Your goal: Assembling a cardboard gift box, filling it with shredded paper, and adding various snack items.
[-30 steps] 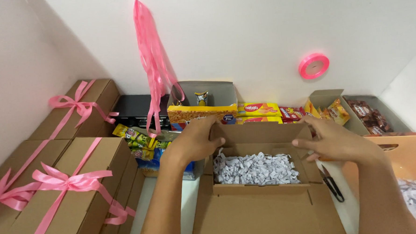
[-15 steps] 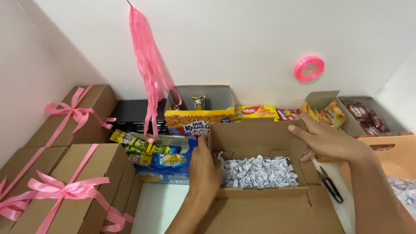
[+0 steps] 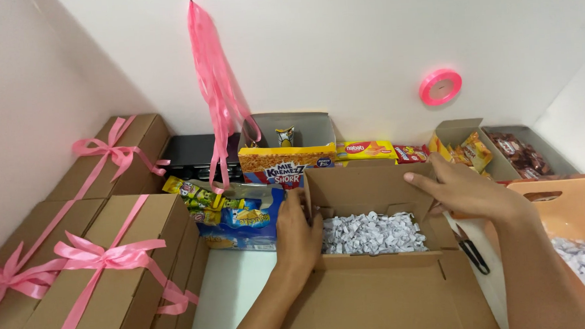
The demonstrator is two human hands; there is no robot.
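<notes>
Brown cardboard box open at centre of the white table, half filled with white shredded paper as cushioning. Left hand flat against the box's left wall, steadying it; right hand draped over the far right corner, fingers loose, gripping nothing else. Snack packets just left, within easy reach. Black scissors parked at the right. Ribboned boxes stacked aside, far left.

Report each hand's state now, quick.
Left hand: open, flat against the cardboard box at its left wall.
Right hand: open, fingers resting on the box's right flap, gripping nothing.
</notes>
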